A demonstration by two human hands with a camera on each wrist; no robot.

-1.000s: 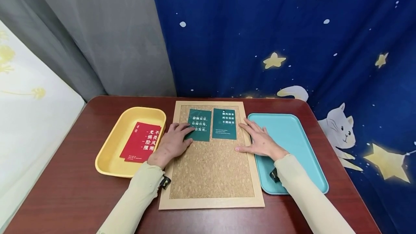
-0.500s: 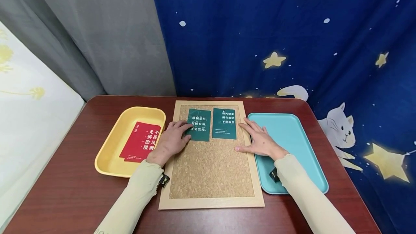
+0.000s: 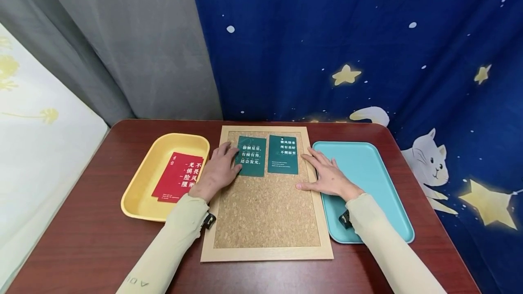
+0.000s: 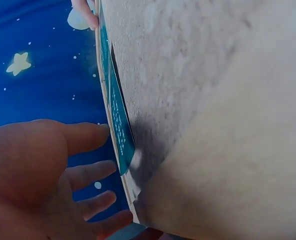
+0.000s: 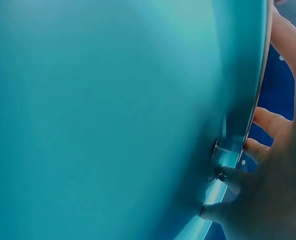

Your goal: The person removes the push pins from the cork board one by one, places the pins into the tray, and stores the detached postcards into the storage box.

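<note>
Apparently green card (image 3: 252,157) against left fingers (image 3: 231,153)

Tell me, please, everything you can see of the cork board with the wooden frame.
The rectangular brown cork board with a pale wood-look frame lies flat on the reddish-brown table, between the yellow plastic-looking tub and the turquoise rectangular tray. Two dark green rectangular cards with white print lie side by side on its far part; speckled cork shows nearer the person. The left hand lies over its left edge, the right hand over its right.
</note>
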